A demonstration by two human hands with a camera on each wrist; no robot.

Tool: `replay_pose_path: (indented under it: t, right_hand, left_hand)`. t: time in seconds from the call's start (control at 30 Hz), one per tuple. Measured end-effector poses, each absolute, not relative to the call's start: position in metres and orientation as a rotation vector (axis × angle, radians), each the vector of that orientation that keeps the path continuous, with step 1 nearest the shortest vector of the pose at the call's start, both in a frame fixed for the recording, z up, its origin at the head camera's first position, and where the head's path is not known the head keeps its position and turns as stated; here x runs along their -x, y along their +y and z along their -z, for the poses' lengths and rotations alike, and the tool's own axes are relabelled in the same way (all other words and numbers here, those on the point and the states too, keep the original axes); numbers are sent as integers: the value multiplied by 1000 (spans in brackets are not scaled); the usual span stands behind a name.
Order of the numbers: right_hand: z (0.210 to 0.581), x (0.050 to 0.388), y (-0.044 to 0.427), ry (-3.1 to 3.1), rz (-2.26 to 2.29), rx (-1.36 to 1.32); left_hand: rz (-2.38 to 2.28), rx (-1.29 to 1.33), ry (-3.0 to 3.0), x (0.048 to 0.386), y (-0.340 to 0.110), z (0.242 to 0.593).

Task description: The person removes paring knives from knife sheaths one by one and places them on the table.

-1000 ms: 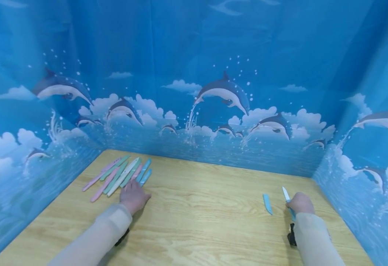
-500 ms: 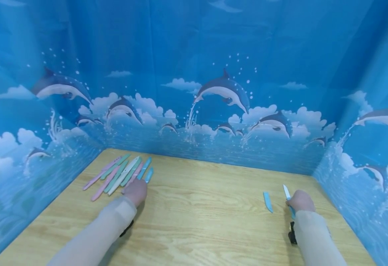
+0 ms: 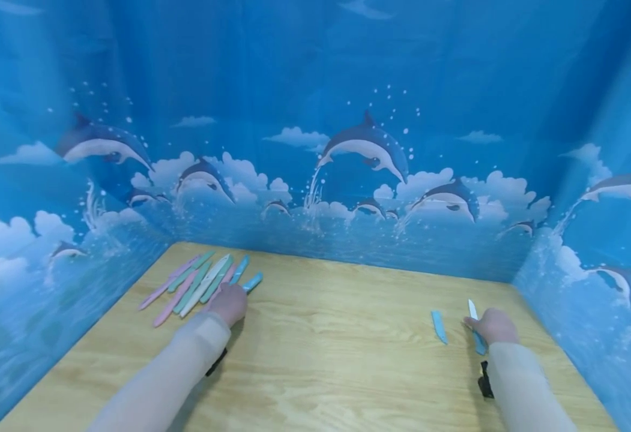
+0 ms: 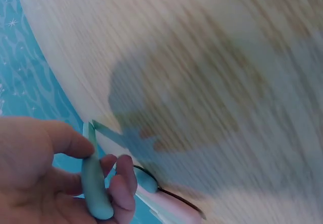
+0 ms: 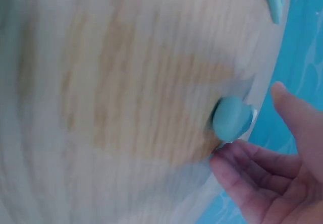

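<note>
The left hand (image 3: pixel 230 303) has its fingers curled round a blue knife (image 4: pixel 96 188), just swung outward from the pile of pastel knives (image 3: pixel 205 286) left of those fingers. The right hand's thumb has parted from another blue knife (image 5: pixel 229 120), blade bared, beside its loosely extended fingers; a blue sheath (image 3: pixel 439 327) lies to their left. One knife seems picked out, the other released.
</note>
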State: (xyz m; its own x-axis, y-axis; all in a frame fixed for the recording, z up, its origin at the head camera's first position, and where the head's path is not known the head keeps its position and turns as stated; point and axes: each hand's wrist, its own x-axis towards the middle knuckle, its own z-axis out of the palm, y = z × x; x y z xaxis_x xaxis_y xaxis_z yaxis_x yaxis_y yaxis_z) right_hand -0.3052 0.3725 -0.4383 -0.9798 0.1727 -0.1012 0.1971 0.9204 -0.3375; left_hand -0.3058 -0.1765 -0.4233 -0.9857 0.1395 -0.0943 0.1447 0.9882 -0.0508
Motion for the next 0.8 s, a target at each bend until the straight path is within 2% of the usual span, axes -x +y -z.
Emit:
replay_pose_path:
  t: [0.23,0.5,0.8]
  right_hand:
    - [421,302,366,2933,535,-337]
    - [410,311,344,3054,285,-230]
    - [412,315,298,3100,416,7]
  left_hand:
    - [-258,0,3041,308,-172,422]
    - [-387,-143,3140,315,-155,420]
    - [-516,-295,3148,318,-109,427]
